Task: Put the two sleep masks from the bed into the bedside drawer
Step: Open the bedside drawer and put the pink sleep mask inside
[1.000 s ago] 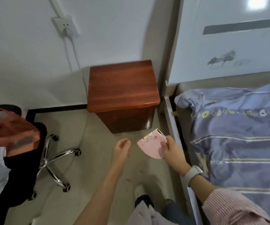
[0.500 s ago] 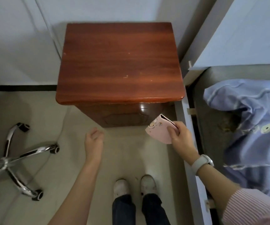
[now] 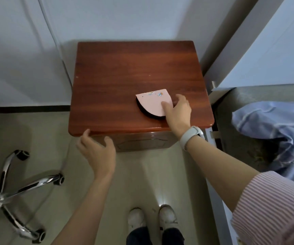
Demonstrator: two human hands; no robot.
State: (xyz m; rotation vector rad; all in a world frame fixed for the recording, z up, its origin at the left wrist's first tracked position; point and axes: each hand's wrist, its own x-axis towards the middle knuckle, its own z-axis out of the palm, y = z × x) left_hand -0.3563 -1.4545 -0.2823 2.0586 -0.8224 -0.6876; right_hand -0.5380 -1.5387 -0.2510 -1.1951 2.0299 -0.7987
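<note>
Setting the pink sleep mask [image 3: 153,103] down, I now have it lying flat on top of the bedside cabinet [image 3: 121,75], near the front right corner; half a second ago I held it in the air in front of the cabinet. My right hand [image 3: 178,113] rests on the mask's right edge, fingers loosely spread, thumb pressing the fabric. My left hand [image 3: 96,151], earlier hanging free, is open and curled at the cabinet's front left edge, fingertips touching under the top. Small printed figures on the mask are too small to read.
</note>
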